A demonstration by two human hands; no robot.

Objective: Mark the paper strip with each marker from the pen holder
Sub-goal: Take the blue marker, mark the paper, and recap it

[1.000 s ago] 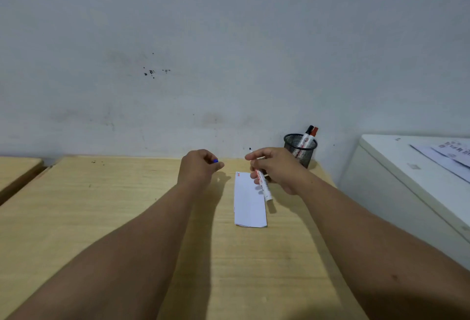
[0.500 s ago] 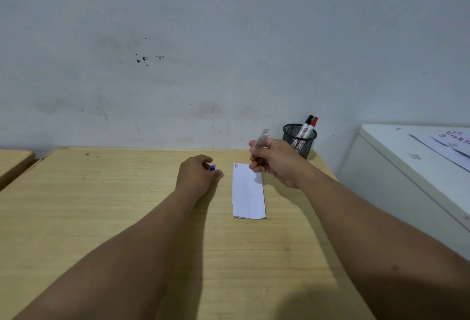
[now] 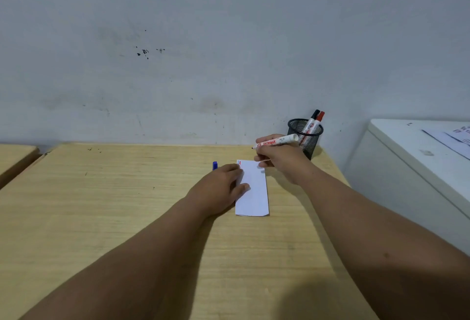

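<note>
Paper strip's (image 3: 254,192) left edge under left hand (image 3: 218,187); cabinet papers (image 3: 455,138) cropped.

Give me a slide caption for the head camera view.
Left hand steadies paper strip; right hand holds uncapped marker.

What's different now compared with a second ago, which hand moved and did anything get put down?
The left hand set the blue cap on the table and now presses the paper strip. The right hand turned the uncapped marker tip-left. The pen holder kept its two markers.

Three markers (image 3: 277,141); one pen holder (image 3: 306,138); one paper strip (image 3: 254,192); seemingly one blue cap (image 3: 215,165).
</note>
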